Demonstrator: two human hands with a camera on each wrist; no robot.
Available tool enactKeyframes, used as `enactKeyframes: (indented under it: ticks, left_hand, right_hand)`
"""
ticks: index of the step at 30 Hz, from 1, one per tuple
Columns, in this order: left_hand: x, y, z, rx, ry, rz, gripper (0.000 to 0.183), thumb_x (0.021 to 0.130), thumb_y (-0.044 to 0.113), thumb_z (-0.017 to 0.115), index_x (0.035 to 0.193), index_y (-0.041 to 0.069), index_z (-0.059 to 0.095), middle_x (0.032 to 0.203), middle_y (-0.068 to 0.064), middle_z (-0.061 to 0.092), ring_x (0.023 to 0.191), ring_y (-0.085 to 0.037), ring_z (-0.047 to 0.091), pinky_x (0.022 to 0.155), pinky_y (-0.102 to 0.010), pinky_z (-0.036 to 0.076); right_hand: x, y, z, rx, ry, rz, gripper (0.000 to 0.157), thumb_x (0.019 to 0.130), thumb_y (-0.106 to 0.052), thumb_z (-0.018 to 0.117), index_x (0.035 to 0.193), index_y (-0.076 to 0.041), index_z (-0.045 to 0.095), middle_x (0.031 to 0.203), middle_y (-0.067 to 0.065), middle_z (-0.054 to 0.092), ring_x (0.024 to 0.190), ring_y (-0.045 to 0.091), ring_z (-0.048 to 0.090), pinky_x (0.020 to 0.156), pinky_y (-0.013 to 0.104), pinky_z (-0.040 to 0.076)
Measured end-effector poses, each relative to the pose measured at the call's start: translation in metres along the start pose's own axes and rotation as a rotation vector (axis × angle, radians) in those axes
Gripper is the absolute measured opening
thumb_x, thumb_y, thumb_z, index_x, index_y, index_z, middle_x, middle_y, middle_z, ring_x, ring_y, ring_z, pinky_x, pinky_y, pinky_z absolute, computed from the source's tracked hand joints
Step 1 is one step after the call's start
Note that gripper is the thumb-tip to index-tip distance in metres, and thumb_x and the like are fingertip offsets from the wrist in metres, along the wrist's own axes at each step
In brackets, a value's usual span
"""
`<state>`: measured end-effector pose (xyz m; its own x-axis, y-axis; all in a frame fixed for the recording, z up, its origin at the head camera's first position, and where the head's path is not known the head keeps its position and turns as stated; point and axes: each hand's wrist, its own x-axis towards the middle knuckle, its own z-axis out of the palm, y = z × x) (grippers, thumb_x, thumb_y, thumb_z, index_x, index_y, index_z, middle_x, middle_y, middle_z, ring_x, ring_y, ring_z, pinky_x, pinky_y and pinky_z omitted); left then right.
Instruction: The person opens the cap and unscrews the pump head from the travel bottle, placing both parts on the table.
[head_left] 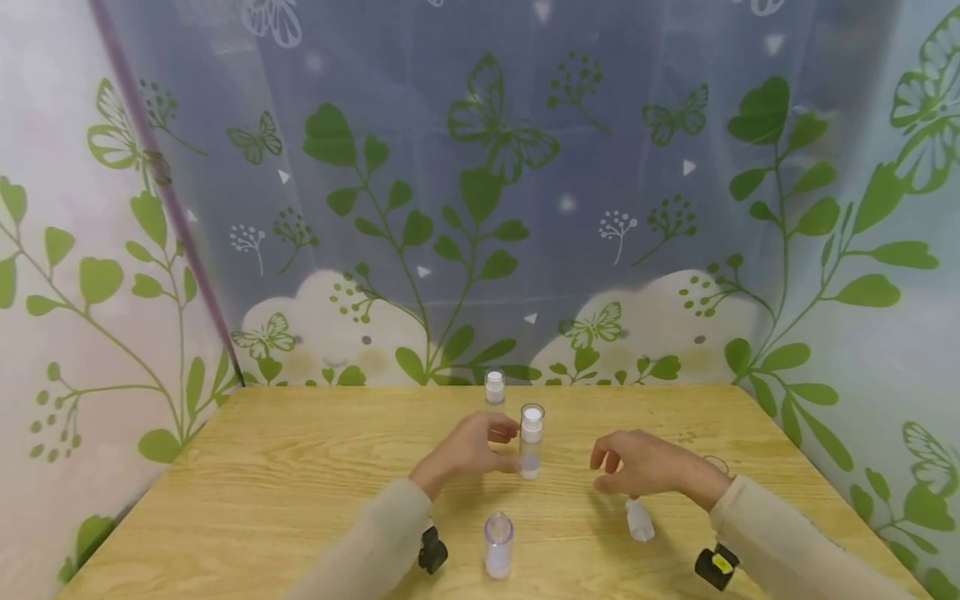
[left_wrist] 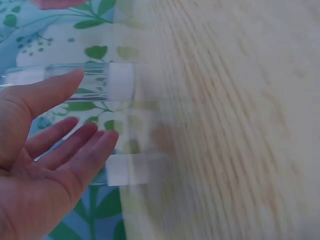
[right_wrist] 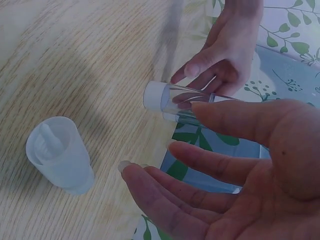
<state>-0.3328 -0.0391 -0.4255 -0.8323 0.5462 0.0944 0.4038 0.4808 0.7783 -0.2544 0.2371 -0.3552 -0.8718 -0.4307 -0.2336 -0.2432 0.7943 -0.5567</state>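
Observation:
Upright on the wooden table stands a clear bottle (head_left: 530, 458) with a white pump top and white base. My left hand (head_left: 474, 443) is just left of it, thumb and fingers spread and loosely curved, fingertips right beside its wall. In the left wrist view, my thumb overlaps the bottle (left_wrist: 95, 82). My right hand (head_left: 641, 462) hovers to the right of the bottle, fingers relaxed, palm holding nothing. Below that hand lies a small white translucent piece (head_left: 640, 521), which the right wrist view shows as a hollow cup-like part (right_wrist: 60, 155) with a stem inside.
A second bottle (head_left: 495, 387) with a white top stands farther back. Nearer me is an uncapped bottle (head_left: 498, 550) with a purplish rim. A thin clear round rim (head_left: 716, 462) shows behind my right wrist. Leaf-patterned curtains (head_left: 480, 208) enclose the table (head_left: 300, 467).

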Motion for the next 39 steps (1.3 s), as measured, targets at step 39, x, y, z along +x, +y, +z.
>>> enactKeyframes:
  ticks: [39]
  left_hand:
    - [0.013, -0.001, 0.006, 0.140, -0.011, -0.008, 0.020, 0.073, 0.007, 0.089, 0.086, 0.001, 0.075, 0.082, -0.006, 0.076, 0.073, -0.010, 0.062, 0.072, -0.027, 0.054]
  right_hand:
    - [-0.002, 0.006, 0.000, -0.008, -0.019, -0.016, 0.024, 0.095, -0.015, 0.072, 0.115, -0.002, 0.067, 0.108, 0.016, 0.068, 0.074, 0.023, 0.069, 0.067, 0.035, 0.056]
